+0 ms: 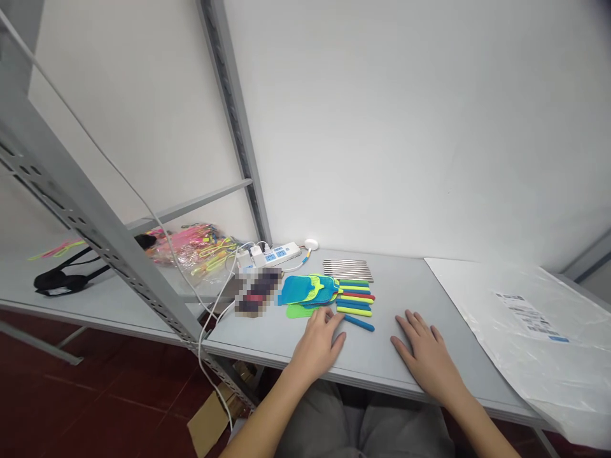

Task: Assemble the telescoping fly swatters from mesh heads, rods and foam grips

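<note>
My left hand (319,341) lies flat on the grey table (382,362), fingers stretched toward a pile of blue and green fly-swatter heads (308,290); its fingertips touch the nearest pieces. Several coloured handles (356,297) in blue, green, yellow and red lie beside the heads. One blue handle (359,324) lies apart, just past my left fingertips. My right hand (426,353) rests flat and open on the bare tabletop to the right, holding nothing. A row of thin metal rods (347,269) sits behind the handles.
A white power strip (273,255) with plugs and cables sits at the back by the wall. A large white plastic bag with a label (525,318) covers the right side. A bag of pink and yellow parts (195,247) and a black strap (62,280) lie on the left shelf. A slanted metal upright (95,216) stands at left.
</note>
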{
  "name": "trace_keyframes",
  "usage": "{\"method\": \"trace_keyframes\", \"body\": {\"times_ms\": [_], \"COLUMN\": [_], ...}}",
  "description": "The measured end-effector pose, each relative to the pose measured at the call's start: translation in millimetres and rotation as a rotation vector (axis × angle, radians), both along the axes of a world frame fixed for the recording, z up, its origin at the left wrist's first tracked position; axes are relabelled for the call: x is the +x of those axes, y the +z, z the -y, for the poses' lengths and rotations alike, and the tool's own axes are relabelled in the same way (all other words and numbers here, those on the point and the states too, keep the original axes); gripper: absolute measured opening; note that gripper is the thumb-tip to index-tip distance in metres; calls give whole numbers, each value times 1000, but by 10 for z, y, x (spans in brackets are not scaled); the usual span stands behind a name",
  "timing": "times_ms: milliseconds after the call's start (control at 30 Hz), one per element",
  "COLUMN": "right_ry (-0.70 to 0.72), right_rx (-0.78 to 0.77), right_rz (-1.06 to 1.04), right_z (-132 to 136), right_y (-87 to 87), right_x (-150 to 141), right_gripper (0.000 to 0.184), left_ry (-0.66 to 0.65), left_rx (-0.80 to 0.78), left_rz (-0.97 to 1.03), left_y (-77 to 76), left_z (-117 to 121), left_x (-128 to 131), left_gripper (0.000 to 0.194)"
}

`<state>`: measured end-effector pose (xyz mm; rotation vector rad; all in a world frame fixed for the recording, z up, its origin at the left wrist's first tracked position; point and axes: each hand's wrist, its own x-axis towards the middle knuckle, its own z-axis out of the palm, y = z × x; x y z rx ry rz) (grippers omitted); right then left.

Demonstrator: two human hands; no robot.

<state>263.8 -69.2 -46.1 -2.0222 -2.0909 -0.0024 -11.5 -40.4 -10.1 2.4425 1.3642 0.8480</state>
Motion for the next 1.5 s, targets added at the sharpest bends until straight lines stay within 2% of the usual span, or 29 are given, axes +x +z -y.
{"method": "trace_keyframes", "body": {"times_ms": [167, 267, 333, 400, 500, 600, 633, 700, 767, 833, 900, 1000, 1100, 1267, 1400, 1500], "right_ry": [9, 7, 26, 75, 139, 214, 251, 337, 395, 447, 498, 560, 601, 644, 659, 664], "right_rx": [35, 66, 71, 36, -60, -80, -89, -136, -165, -188, -210, -244, -288, -294, -269, -203], "right_rz": [-9, -20, -60, -149, -287, -222, -199, -148, -103, -82, -57, -19, 16, 47, 94, 146], "right_z": [8, -2, -46, -142, -427, -939, -1155, -1611, -2045, -2405, -2669, -2909, -3035, -3153, -3172, -3122], "right_y": [-38, -58, 8, 193, 682, 1186, 1298, 1402, 1369, 1261, 1136, 980, 871, 748, 710, 755], "right_x": [-19, 5, 55, 106, 89, -111, -214, -451, -699, -923, -1098, -1246, -1286, -1276, -1282, -1285], "right_gripper": [60, 58, 54, 46, 40, 40, 39, 37, 36, 35, 33, 29, 22, 20, 18, 14], "left_ry": [12, 19, 19, 10, 11, 41, 43, 36, 32, 37, 45, 42, 51, 55, 55, 72], "left_rx": [-20, -59, -102, -146, -186, -212, -223, -248, -274, -296, -299, -261, -236, -262, -303, -332], "left_rz": [-3, -3, 16, 49, 75, 27, 11, 11, 44, 58, 41, 6, -12, -17, 37, 62], "left_y": [33, 71, 97, 114, 108, 73, 59, 28, -10, -62, -122, -200, -223, -174, -120, -81], "left_z": [12, 20, 16, 0, -44, -88, -99, -115, -125, -133, -140, -148, -146, -153, -157, -140], "left_x": [15, 4, -7, -5, 41, 98, 107, 102, 79, 59, 57, 81, 101, 96, 87, 88], "left_gripper": [42, 33, 28, 28, 33, 25, 23, 22, 27, 35, 43, 53, 51, 33, 46, 50]}}
